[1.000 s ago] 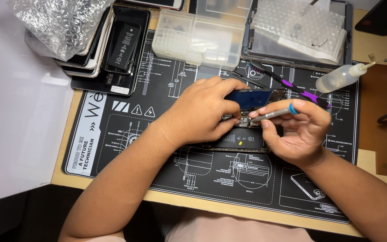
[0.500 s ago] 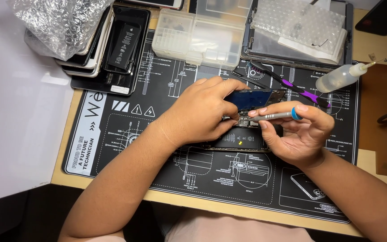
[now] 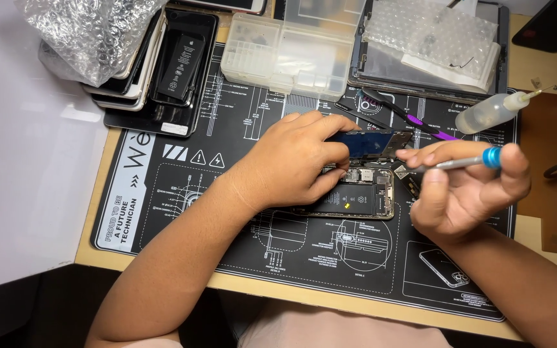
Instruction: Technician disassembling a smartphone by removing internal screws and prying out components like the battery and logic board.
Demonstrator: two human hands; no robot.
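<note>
Right grip: right hand pinches a screwdriver between thumb and forefinger, the other fingers curled loosely under; blue cap at the 3 o'clock end, tip at 9 o'clock.
Left grip: left hand lies over the phone, fingers closed on its upper end and on the lifted screen.
Driver axis: close to level, running 3 to 9 o'clock, tip just off the phone's top right corner; contact cannot be told.
Phone: open, battery showing, at mat centre, long axis also 3 to 9 o'clock.
Bearing: phone lies at 9 o'clock from the right hand's pinch, near; the left hand is the nearer one, touching it.
Mat: black, printed, under both hands.
Outward: squeeze bottle at 12 o'clock of the right hand; clear parts box at 12 o'clock of the left hand; stack of phones at 10 o'clock.
</note>
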